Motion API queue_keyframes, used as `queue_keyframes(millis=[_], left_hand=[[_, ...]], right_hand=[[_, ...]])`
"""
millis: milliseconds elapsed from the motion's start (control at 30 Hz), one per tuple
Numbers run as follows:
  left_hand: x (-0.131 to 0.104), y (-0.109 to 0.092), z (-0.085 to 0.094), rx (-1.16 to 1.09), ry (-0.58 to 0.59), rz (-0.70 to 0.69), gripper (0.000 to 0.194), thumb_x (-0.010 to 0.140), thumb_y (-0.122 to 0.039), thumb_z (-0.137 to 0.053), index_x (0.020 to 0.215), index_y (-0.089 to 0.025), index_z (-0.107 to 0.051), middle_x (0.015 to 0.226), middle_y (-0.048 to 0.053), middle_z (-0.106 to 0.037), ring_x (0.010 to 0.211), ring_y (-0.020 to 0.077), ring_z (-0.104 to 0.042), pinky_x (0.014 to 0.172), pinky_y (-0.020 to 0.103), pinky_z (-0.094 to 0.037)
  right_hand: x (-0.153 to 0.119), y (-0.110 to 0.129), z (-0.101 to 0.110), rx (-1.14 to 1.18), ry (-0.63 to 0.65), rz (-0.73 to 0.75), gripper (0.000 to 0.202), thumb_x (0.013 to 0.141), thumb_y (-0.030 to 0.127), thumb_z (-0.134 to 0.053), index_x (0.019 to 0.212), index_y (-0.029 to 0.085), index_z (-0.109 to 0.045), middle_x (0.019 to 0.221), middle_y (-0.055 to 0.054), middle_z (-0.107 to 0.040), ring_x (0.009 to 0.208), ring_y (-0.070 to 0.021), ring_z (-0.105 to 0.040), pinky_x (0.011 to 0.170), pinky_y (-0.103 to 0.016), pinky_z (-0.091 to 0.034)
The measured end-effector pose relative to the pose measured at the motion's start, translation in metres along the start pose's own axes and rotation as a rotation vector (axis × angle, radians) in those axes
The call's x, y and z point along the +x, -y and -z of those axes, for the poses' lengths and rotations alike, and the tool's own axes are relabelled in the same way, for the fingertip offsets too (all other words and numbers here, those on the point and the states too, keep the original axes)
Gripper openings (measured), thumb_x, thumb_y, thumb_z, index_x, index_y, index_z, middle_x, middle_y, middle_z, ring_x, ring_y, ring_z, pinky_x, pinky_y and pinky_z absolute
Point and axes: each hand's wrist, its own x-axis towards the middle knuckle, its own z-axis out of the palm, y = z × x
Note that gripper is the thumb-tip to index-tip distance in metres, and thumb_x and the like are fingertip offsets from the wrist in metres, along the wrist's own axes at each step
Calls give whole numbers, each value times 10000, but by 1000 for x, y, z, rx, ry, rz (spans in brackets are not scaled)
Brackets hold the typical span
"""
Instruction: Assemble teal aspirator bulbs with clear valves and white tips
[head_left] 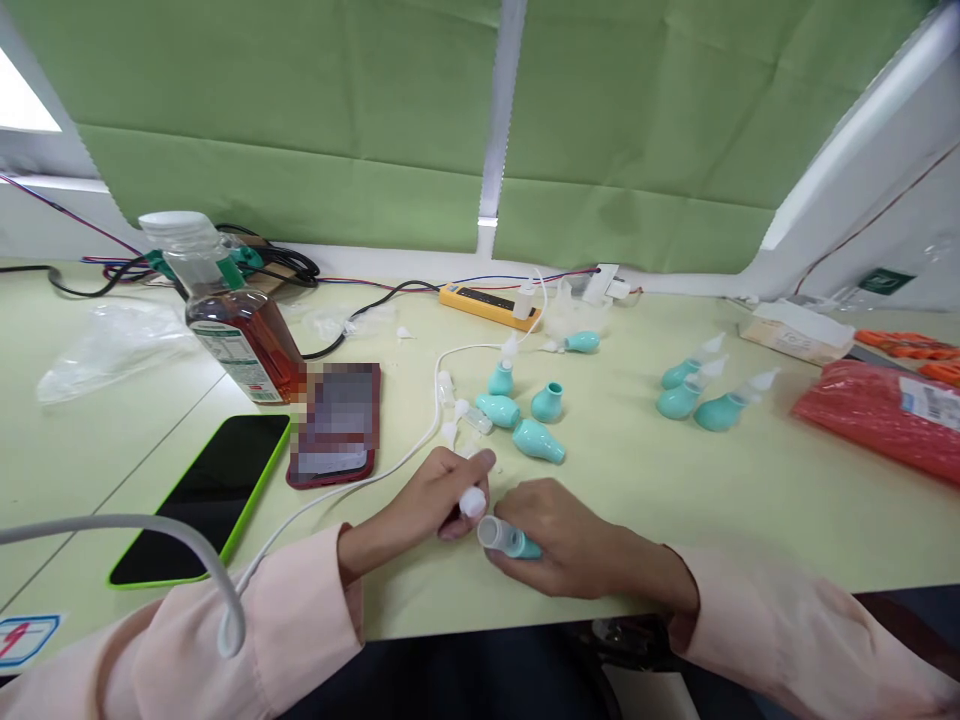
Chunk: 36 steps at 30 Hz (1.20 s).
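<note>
Your sleeves (277, 620) are lt. pink w/ wide cuffs (330, 590). You've dk. clothing (450, 685) below. L hand (436, 490) & R hand (555, 535) bare.

Your pale yellow-green tabletop (645, 520) carries, at the left, a green-edged phone (199, 500) lying face up, a red-cased phone (334, 435) beside it, and a white-capped bottle (240, 335) of amber liquid just behind them. Farther left you have crumpled clear plastic film (112, 350). A yellow power strip (487, 308) lies at the far middle, and a white cable (405, 465) curves across from there towards you. In the middle, two teal bulbs (538, 442) lie on their sides, one open-mouthed bulb (547, 402) stands, and a nozzle-topped bulb (501, 378) stands beside them. Right of these sit three clear-tipped bulbs (718, 411); at your far right are a red plastic package (885, 415), a small carton (799, 335) and orange-handled scissors (904, 345).
</note>
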Motion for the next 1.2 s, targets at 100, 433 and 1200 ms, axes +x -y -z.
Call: queue_keyframes(millis=[100, 433, 1200], left_hand=[[1, 2, 0, -40, -82, 4, 482, 830, -435, -284, 460, -146, -394, 332, -60, -324, 330, 46, -287, 376, 186, -241], [11, 27, 2, 712, -261, -222, 251, 758, -203, -469, 1006, -201, -434, 874, 27, -540, 653, 132, -529, 572, 252, -420], [-1, 7, -3, 184, 23, -231, 367, 834, -370, -280, 527, -170, -277, 490, -60, -253, 448, 63, -222, 427, 208, -221]], right_hand=[[0, -3, 2, 71, -76, -64, 193, 753, 246, -448, 585, 161, -407, 529, 34, -401, 495, -77, -354, 497, -213, -272], [-1, -14, 11, 465, -288, -220, 133, 734, 260, -410, 648, 158, -417, 597, 10, -426, 545, -99, -384, 513, -227, -337], [-1, 1, 4, 99, -170, -22, 216, 777, 349, -471, 788, 141, -525, 693, -47, -582, 653, -139, -530, 606, -244, -393]])
